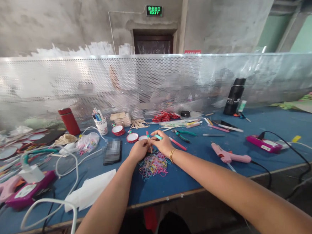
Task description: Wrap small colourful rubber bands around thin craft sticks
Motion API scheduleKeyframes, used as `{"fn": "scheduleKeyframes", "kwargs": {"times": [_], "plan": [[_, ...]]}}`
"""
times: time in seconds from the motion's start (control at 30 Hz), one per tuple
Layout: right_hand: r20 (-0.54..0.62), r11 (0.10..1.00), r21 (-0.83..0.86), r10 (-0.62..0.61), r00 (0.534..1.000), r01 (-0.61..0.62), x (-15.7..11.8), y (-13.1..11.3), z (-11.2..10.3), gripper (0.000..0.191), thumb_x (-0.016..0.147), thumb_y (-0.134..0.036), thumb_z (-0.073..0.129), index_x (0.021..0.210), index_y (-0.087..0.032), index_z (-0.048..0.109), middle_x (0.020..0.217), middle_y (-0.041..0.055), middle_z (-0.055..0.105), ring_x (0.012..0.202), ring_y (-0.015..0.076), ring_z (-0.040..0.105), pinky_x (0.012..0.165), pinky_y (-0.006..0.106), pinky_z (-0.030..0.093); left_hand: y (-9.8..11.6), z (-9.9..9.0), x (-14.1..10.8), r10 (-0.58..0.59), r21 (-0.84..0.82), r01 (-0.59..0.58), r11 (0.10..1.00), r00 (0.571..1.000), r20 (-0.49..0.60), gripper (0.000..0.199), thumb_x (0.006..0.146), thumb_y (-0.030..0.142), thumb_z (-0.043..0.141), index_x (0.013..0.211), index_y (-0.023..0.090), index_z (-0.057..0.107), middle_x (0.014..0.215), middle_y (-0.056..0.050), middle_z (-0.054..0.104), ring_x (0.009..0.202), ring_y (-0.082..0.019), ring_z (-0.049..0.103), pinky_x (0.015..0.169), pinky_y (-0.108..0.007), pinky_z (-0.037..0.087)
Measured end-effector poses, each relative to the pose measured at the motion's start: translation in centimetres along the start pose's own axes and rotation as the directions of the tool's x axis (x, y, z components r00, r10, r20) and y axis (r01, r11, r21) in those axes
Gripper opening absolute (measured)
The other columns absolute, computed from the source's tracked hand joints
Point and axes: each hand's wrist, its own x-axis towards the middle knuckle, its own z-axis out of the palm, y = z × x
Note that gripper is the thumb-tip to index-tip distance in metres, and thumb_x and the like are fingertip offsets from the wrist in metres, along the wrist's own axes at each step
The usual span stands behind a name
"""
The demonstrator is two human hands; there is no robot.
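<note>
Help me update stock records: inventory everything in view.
Exit sign: one, green, wall
Screen: one, silvery, behind table
Table: one, blue, centre
Flasks: two, red and black, back
Pen cup: one, white, back
Phone: one, dark, left
Glue guns: two, pink, sides
Power strips: two, purple, sides
Cables: several, mostly white, sides
Pliers: one, teal, right
Discs: several, red, back
Paper: uncounted, white, left
Loose sticks: many, mixed, back
Bands: many, multicoloured, below hands
Held sticks: two, partly teal, centre
Left hand: one, centre
Right hand: one, centre
</note>
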Motion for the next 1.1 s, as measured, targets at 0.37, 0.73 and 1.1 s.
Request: {"fn": "scheduleKeyframes", "kwargs": {"times": [0.37, 0.73, 1.1], "plan": [[0.028, 0.994, -0.045, -0.094, 0.995, 0.095, 1.1, -1.9, -1.3, 0.016, 0.083, -0.032, 0.052, 0.093, -0.023, 0.061, 0.080, -0.0006, 0.068, 0.079, 0.0170, 0.065, 0.080, 0.032, 0.050, -0.8, 0.4, 0.1, -0.131, -0.128, 0.130, 0.983, 0.991, 0.000, 0.016, 0.075, 0.032, 0.063, 0.078, 0.016, 0.062, 0.069, -0.002, 0.066, 0.059, -0.013, 0.060, 0.054, -0.023, 0.043], [-0.092, 0.968, -0.063, -0.249, 0.964, 0.244, -1.4, -3.6, -1.4, 0.023, 0.087, -0.031, 0.052, 0.105, -0.023, 0.064, 0.100, 0.0045, 0.069, 0.089, 0.0190, 0.064, 0.082, 0.032, 0.051, 0.0, 0.4, -0.2, -0.191, -0.294, 0.176, 0.939, 0.981, -0.024, 0.023, 0.067, 0.030, 0.072, 0.081, 0.016, 0.060, 0.069, -0.001, 0.067, 0.059, -0.013, 0.060, 0.053, -0.021, 0.040], [-0.029, 0.909, -0.245, -0.354, 0.935, 0.336, -1.4, -3.8, -2.2, 0.017, 0.089, -0.030, 0.051, 0.082, -0.022, 0.064, 0.071, 0.0000, 0.065, 0.068, 0.0157, 0.061, 0.072, 0.028, 0.046, -0.2, 0.7, -0.4, -0.103, -0.270, 0.095, 0.958, 0.995, -0.015, 0.027, 0.071, 0.040, 0.069, 0.068, 0.016, 0.056, 0.063, 0.000, 0.064, 0.056, -0.011, 0.055, 0.055, -0.022, 0.039]]}}
